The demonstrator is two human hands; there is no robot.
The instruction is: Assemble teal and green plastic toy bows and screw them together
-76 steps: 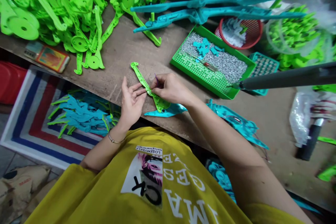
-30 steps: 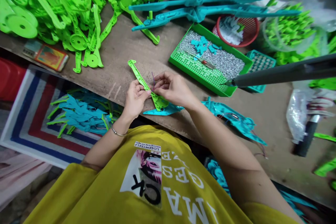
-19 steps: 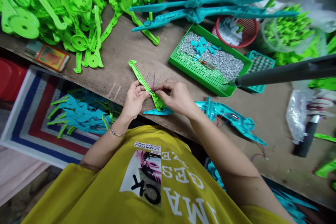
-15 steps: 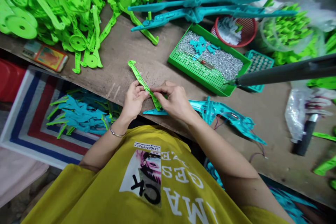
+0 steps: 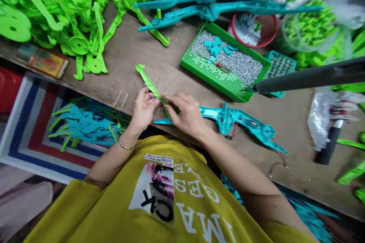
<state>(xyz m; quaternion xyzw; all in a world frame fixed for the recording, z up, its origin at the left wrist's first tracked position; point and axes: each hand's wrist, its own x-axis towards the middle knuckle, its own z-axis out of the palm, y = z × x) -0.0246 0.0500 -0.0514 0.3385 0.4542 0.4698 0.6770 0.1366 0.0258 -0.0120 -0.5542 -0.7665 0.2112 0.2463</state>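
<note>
Seemingly partway done, the long, narrow bright-green plastic arm (image 5: 151, 84) is over the brown bench (image 5: 299, 172), clamped in the left hand (image 5: 142, 112), the grip of the right hand (image 5: 187, 114) at its middle unclear, with thin purplish wires (image 5: 284, 162) at the long teal plastic frame (image 5: 245, 122) trailing loose.

In the grip, a slim piece (image 5: 149, 83) is showing bright lime green. Right of the grip, a long frame (image 5: 239, 117) is gleaming turquoise. Beyond the grip to the right, a dotted green tray (image 5: 199, 63) is framing silver-grey metal bits (image 5: 245, 69), and a basket (image 5: 269, 26) is showing red. Left of the grip, a bordered panel (image 5: 42, 136) is displaying blue, red and greyish-white stripes. Nearer than the grip, a mustard-yellow shirt (image 5: 99, 212) is bearing white lettering.
</note>
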